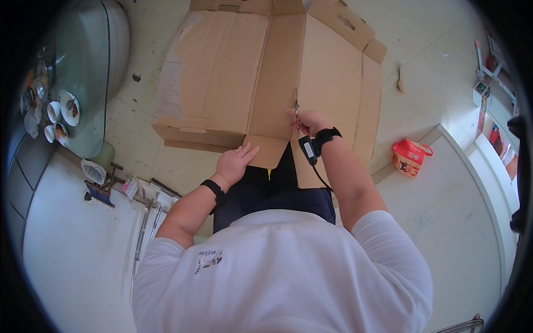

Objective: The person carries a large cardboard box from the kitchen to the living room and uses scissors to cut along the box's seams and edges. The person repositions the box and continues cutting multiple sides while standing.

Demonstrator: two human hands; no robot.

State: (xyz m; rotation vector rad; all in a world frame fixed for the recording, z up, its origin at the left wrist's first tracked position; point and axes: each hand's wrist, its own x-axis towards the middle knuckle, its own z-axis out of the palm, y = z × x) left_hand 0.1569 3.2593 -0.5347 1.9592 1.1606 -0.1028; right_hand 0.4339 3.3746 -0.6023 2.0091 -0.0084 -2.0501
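Observation:
A flattened brown cardboard box (pixel 279 75) lies spread out in front of me, with creases between its panels and flaps along its near and far edges. My right hand (pixel 311 121) grips a pair of scissors (pixel 297 106), whose blades point away from me along the crease right of the narrow middle panel. Whether the blades are in the cardboard cannot be made out. My left hand (pixel 234 163) rests with its fingers on the left edge of a near flap (pixel 268 152). Right of a gap, another near flap (pixel 310 175) reaches toward my lap.
A glass-topped table (pixel 85 70) with bowls (pixel 69 109) stands at left. On the right, a red and orange bag (pixel 410 158) sits by a white panel (pixel 449 200). A dustpan-like brush (pixel 101 193) is at lower left. A black cable (pixel 320 179) hangs from my right wrist device.

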